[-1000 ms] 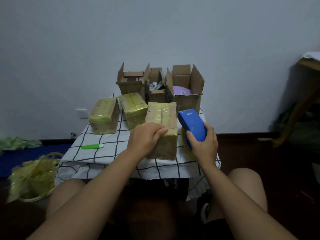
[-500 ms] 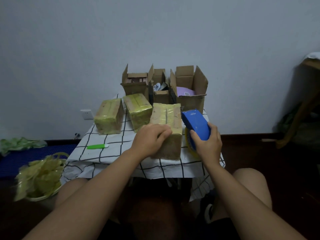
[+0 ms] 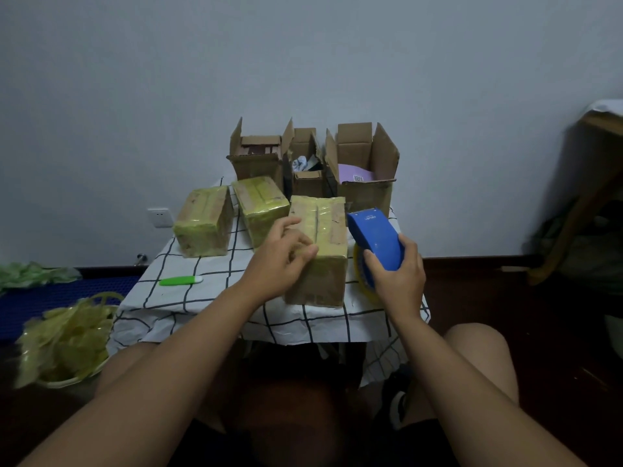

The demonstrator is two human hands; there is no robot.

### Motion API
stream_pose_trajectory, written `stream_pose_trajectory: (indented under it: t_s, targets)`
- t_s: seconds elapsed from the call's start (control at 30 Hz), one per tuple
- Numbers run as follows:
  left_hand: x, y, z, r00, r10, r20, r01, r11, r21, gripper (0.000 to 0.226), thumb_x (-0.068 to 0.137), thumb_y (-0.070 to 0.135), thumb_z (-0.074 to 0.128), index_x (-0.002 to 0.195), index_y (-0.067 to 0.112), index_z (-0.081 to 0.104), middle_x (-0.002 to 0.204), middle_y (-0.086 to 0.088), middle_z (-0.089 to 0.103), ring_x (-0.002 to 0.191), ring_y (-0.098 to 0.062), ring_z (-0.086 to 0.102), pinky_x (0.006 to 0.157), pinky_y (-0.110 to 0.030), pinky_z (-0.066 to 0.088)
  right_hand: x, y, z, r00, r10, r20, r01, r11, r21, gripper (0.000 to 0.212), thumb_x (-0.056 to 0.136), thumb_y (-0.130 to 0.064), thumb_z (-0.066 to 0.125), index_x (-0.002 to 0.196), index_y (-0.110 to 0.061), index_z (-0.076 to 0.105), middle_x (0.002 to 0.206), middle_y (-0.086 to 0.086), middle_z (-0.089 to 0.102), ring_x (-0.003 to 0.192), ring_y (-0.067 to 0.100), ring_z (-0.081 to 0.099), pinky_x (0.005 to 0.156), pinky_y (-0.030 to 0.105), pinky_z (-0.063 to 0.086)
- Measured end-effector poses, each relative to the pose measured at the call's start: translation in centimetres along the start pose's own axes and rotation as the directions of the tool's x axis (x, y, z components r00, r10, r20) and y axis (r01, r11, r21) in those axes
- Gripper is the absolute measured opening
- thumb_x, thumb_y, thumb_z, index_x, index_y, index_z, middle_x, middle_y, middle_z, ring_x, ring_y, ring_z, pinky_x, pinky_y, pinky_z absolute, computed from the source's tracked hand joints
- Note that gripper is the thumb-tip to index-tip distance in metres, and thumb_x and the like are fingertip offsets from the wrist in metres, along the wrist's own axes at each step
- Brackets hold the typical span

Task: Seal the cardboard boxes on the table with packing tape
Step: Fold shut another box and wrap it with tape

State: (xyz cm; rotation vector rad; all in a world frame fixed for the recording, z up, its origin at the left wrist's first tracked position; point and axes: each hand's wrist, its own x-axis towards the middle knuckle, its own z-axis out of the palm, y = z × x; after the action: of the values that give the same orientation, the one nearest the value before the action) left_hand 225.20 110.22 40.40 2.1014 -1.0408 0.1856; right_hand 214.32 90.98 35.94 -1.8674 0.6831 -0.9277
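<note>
Nearest to me, my two forearms reach forward over my knees toward the small table (image 3: 202, 308) with its white, black-gridded cloth. My left hand (image 3: 281, 261) rests on the near left top edge of the closest taped box (image 3: 320, 251); the fingers are curled over that edge, held close together, with the thumb lifted apart toward the far side. That box sits at the front middle of the table, its long axis running away from me, its short end face toward me, wrapped in yellowish tape along the top.

Just to its right, my right hand (image 3: 397, 274) grips the blue tape dispenser (image 3: 376, 239), fingers wrapped round the handle from below and the thumb on the near side. The dispenser's long axis slants up and away, its front end pointing to the far left, beside the box's far right corner. The yellowish tape roll (image 3: 362, 274) hangs under it, next to the box's right side.

To the left on the cloth lies a green cutter (image 3: 180, 281), lengthwise left to right.

Farther back stand two more taped boxes (image 3: 204, 225), side by side, long axes also running away from me. Behind them, against the wall, three open boxes (image 3: 365, 173) stand in a row with flaps upright.

On the floor at my left sits a basket of crumpled tape (image 3: 64, 338).
</note>
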Motion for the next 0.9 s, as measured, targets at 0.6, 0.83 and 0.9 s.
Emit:
stream_pose_trajectory:
  t_s: [0.6, 0.83, 0.9]
  targets:
    - [-2.6, -3.9, 0.5, 0.995, -0.078, -0.058, 0.065, 0.978, -0.196, 0.029, 0.1, 0.024, 0.049, 0.125, 0.036, 0.058, 0.12, 0.001, 0.049, 0.109, 0.01, 0.047, 0.1, -0.019, 0.04, 0.1, 0.7, 0.2, 1.0, -0.019, -0.019, 0.019, 1.0, -0.002, 0.062, 0.085, -0.038, 0.075, 0.138, -0.023, 0.045, 0.124, -0.004, 0.048, 0.105, 0.01, 0.048, 0.075, 0.019, 0.04]
    - [-3.1, -3.7, -0.3, 0.98, -0.176, 0.089, 0.197, 0.913, -0.357, 0.032, 0.1, 0.042, 0.046, 0.127, 0.06, 0.045, 0.132, 0.009, 0.051, 0.114, -0.002, 0.055, 0.099, -0.028, 0.046, 0.1, 0.6, 0.3, 0.999, -0.03, -0.013, 0.03, 1.0, -0.008, 0.063, 0.085, -0.041, 0.075, 0.138, -0.023, 0.045, 0.13, 0.0, 0.05, 0.107, 0.01, 0.047, 0.073, 0.012, 0.037]
    - [-2.8, -3.7, 0.0, 0.975, -0.219, 0.043, 0.216, 0.883, -0.417, 0.027, 0.101, 0.041, 0.045, 0.122, 0.057, 0.049, 0.122, 0.006, 0.058, 0.108, -0.011, 0.062, 0.094, -0.036, 0.053, 0.1, 0.7, 0.3, 0.999, -0.033, -0.018, 0.032, 0.999, -0.007, 0.063, 0.085, -0.04, 0.076, 0.137, -0.023, 0.045, 0.132, 0.0, 0.05, 0.108, 0.01, 0.047, 0.074, 0.012, 0.037]
